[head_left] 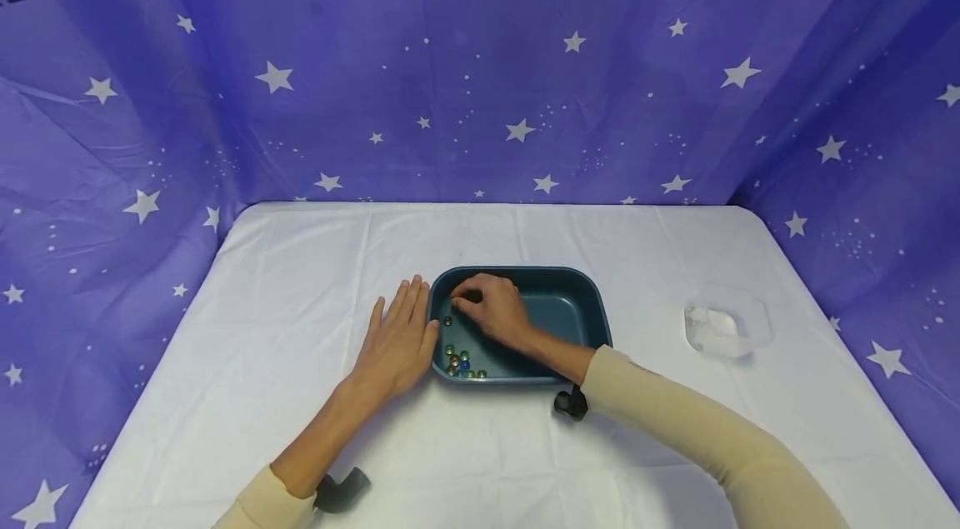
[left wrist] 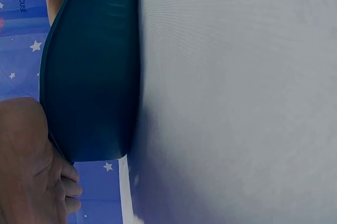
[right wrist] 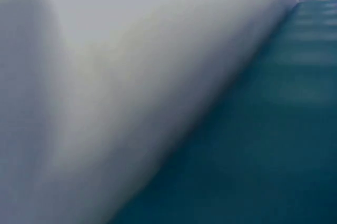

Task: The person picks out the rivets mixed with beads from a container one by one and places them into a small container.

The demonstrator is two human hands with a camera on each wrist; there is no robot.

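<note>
A dark teal rectangular basin point(head_left: 570, 316) sits on the white-covered table. Several glass marbles point(head_left: 453, 364) are gathered in its near left corner, and a single marble point(head_left: 447, 320) lies by the left wall. My right hand point(head_left: 495, 308) reaches into the basin over its near side, thumb and index finger curled toward each other just above that single marble. I cannot tell whether anything is between those fingertips. With straight fingers, my left hand point(head_left: 399, 341) lies against the outside of the basin's left end, thumb at the rim. The left wrist view shows that hand point(left wrist: 26, 166) beside the basin wall point(left wrist: 92, 76).
To the right on the table stands a clear plastic container point(head_left: 726, 322). Black wrist cameras hang under both forearms, the right one point(head_left: 572, 404) close to the basin's near side. Purple star-printed curtains point(head_left: 480, 96) surround the table's back and sides.
</note>
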